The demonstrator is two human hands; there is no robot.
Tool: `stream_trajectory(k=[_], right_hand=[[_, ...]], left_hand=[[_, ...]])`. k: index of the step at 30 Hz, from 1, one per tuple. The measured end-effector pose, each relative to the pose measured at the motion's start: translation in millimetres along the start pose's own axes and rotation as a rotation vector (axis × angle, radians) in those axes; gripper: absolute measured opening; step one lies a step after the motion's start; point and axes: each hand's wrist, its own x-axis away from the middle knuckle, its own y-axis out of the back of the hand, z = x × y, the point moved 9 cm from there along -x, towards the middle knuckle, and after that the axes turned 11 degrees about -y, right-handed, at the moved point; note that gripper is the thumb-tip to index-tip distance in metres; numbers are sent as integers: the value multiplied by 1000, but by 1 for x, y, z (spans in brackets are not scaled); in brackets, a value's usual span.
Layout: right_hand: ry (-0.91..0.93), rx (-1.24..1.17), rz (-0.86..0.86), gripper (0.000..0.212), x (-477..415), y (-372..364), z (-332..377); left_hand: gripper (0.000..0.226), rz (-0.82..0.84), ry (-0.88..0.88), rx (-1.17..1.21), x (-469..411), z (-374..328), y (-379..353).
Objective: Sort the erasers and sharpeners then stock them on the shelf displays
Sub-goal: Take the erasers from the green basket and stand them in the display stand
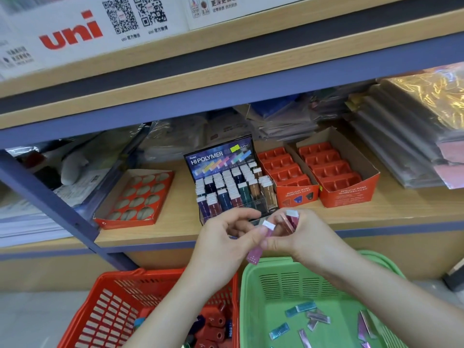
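The left hand [223, 237] pinches a pink eraser [258, 243], long axis pointing up toward the display box [226, 177] just ahead; the right hand [298, 234] clamps more erasers

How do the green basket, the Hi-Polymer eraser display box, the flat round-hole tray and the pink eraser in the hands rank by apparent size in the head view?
1. green basket, though it is nearest the camera.
2 and 3. Hi-Polymer display box and round-hole tray look alike; unranked.
4. pink eraser.
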Motion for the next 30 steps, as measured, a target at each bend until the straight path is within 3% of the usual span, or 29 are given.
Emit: stream_trajectory(k=[4,7,10,13,17,22,26,30], right_hand=[[-26,40,2,23,0,-5,-3],[-189,-208,35,23,-4,-4,-18],[-281,-463,89,37,-4,-3,-22],[-282,-544,164,56,0,-5,-17],[-285,-550,161,23,0,-6,-18],[-288,-575,130,21,0,-4,-20],[-269,-551,111,17,0,-1,-18],[-231,-451,52,6,1,3,-15]], left_hand=[[9,32,5,-43,0,-7,9],[9,-140,-18,-63,-11,-10,47],[10,-321,-51,-138,-24,-5,92],[15,-347,-63,-230,-32,10,103],[15,-337,-77,-328,-37,28,99],[14,-307,-133,-455,-38,33,90],[15,-240,-286,-641,-37,33,77],[18,-220,-299,-727,-37,34,72]])
